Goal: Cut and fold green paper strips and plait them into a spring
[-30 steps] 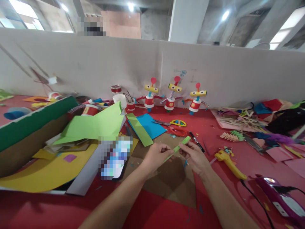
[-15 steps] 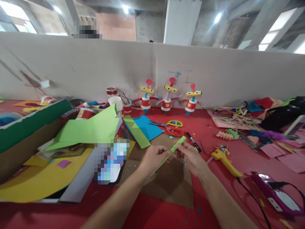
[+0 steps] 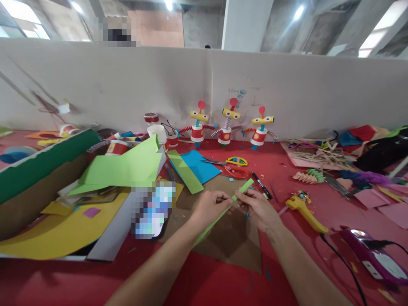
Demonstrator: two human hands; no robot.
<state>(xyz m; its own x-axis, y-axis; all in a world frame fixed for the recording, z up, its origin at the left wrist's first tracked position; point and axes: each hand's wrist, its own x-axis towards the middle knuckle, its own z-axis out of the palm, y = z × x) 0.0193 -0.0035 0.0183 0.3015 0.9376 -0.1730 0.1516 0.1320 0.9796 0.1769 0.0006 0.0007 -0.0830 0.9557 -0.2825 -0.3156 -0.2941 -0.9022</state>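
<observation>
Nearest to me is the red table [image 3: 207,280], with a brown cardboard sheet [image 3: 229,242] lying flat on it right under my hands. My left hand [image 3: 208,208] and right hand [image 3: 259,208] are both closed in a pinch on a green strip [image 3: 244,188]. It's held just above the cardboard, slanting from near-left up to far-right, with its far end poking out past my right fingers.

To the right there's a yellow glue gun [image 3: 306,210], and nearer, a purple gadget [image 3: 372,255] with a black cord. A marker [image 3: 262,185] sits just beyond my right hand. To the left a yellow sheet [image 3: 57,231] and a big green sheet [image 3: 127,168] are piled against an open box [image 3: 41,170].

Farther out are blue paper [image 3: 204,165] and scissors [image 3: 234,161], with paper scraps all over the far right. Three little paper robots [image 3: 226,127] stand in a row against a white partition [image 3: 204,85]. Above that you can see a concrete pillar [image 3: 247,23] and ceiling lights.
</observation>
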